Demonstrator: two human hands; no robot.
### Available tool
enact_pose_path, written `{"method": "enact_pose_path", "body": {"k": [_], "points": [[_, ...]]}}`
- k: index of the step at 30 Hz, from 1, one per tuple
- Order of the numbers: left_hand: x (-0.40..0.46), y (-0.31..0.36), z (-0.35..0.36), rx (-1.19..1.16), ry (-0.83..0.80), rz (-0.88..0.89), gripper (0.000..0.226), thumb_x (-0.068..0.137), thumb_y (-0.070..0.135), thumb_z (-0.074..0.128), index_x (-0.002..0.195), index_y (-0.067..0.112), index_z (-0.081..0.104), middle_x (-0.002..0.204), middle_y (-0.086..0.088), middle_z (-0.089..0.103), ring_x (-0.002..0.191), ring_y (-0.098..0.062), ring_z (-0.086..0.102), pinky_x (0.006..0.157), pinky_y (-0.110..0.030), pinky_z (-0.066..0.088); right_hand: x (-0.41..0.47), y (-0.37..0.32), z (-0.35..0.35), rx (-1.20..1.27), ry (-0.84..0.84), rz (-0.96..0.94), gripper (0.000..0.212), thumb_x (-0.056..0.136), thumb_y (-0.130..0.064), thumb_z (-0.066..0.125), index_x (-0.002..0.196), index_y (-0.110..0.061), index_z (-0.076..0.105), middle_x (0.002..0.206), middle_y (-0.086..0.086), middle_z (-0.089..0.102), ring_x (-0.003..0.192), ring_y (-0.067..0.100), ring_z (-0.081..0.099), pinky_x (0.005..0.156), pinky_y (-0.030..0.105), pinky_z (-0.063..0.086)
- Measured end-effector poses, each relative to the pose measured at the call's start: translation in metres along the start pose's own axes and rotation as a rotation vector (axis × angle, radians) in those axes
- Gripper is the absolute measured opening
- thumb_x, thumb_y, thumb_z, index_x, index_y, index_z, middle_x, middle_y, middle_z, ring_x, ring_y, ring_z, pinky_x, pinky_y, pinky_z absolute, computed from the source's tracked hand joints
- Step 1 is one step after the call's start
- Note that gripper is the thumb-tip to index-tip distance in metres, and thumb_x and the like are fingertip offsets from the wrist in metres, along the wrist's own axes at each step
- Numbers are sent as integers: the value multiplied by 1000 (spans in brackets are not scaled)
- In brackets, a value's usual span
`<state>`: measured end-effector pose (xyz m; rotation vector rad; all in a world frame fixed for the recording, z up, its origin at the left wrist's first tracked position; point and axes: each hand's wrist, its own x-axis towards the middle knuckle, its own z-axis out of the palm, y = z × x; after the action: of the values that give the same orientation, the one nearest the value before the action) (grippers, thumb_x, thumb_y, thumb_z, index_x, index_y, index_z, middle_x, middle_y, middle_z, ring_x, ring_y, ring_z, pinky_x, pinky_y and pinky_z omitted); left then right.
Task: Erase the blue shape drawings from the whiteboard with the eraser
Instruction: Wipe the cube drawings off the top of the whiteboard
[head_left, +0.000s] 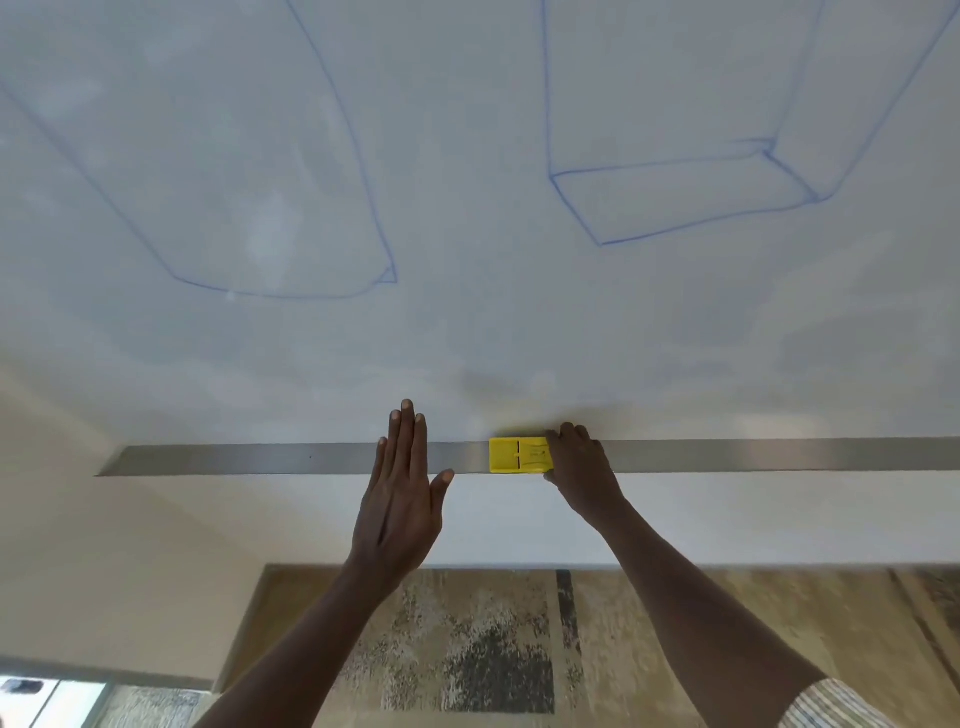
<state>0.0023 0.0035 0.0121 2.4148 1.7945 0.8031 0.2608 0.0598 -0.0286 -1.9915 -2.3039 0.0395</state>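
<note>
While the yellow eraser (518, 455) sits on the metal tray (260, 459) under the whiteboard (467, 322), the right hand (581, 467) closes on its end; the left hand (402, 486) hovers flat and empty. Pickup step; next, lift it up to the untouched blue shapes (675, 192).

A white whiteboard (467, 322) carries thin blue shape drawings (675, 171) at eleven and one o'clock. A brushed grey metal ledge (234, 460) runs across the centre, holding a bright yellow eraser (517, 455). At six o'clock, a beige rug (467, 649) shows mottled dark grey patches. At five o'clock, a sleeve (831, 706) has fine pale stripes.
</note>
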Motion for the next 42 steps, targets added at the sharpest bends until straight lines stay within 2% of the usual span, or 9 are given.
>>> {"method": "enact_pose_path", "body": {"k": [5, 12, 15, 18, 24, 29, 36, 42], "points": [[0, -1, -9, 13, 31, 7, 71, 111, 47, 25, 165, 2, 12, 175, -13, 3, 162, -23, 1, 130, -31, 1, -2, -3, -12, 2, 53, -20, 47, 49, -14, 89, 88, -10, 63, 85, 7, 52, 74, 26, 56, 52, 34, 45], [5, 9, -35, 15, 99, -6, 70, 111, 45, 24, 165, 4, 7, 175, -11, -1, 162, -23, -2, 130, -34, 2, -20, -16, -67, 213, 322, -111, 50, 64, -17, 83, 109, -7, 61, 105, 10, 50, 91, 28, 51, 79, 38, 50], [6, 20, -55, 5, 145, -18, 71, 112, 48, 22, 165, 4, 8, 175, -11, 0, 162, -22, -2, 130, -32, 0, -32, -23, -93, 322, 409, -134, 49, 70, -15, 79, 114, -4, 59, 114, 9, 49, 102, 27, 49, 82, 35, 50], [8, 29, -80, 12, 192, -27, 71, 112, 48, 21, 165, 3, 7, 175, -11, 0, 162, -22, -3, 130, -31, -1, -43, -29, -119, 425, 498, -143, 49, 72, -13, 78, 114, -4, 57, 116, 7, 52, 107, 25, 49, 82, 32, 51], [18, 40, -136, 40, 311, -49, 70, 111, 45, 25, 164, 2, 9, 174, -13, 0, 162, -21, -5, 130, -29, -4, -61, -43, -167, 516, 613, -170, 51, 71, -13, 78, 116, -8, 54, 111, 4, 56, 103, 23, 49, 78, 36, 51], [18, 37, -175, 85, 402, -64, 69, 110, 38, 32, 164, 2, 9, 174, -14, 1, 162, -23, -4, 130, -29, -4, -67, -60, -202, 516, 721, -193, 60, 74, -16, 78, 127, -6, 53, 111, 6, 54, 101, 25, 48, 77, 35, 48], [26, 8, -225, 122, 481, -82, 69, 111, 40, 29, 164, 4, 4, 174, -10, -4, 162, -21, -8, 129, -28, -7, -57, -102, -246, 574, 848, -171, 57, 75, -18, 79, 126, -6, 55, 114, 6, 55, 104, 23, 47, 74, 36, 50], [54, -43, -269, 101, 553, -59, 70, 110, 41, 26, 165, 6, 0, 174, -7, -9, 161, -18, -12, 129, -27, -8, -37, -151, -272, 596, 933, -126, 55, 77, -18, 78, 125, -8, 54, 114, 5, 57, 101, 23, 46, 71, 37, 49]]}}
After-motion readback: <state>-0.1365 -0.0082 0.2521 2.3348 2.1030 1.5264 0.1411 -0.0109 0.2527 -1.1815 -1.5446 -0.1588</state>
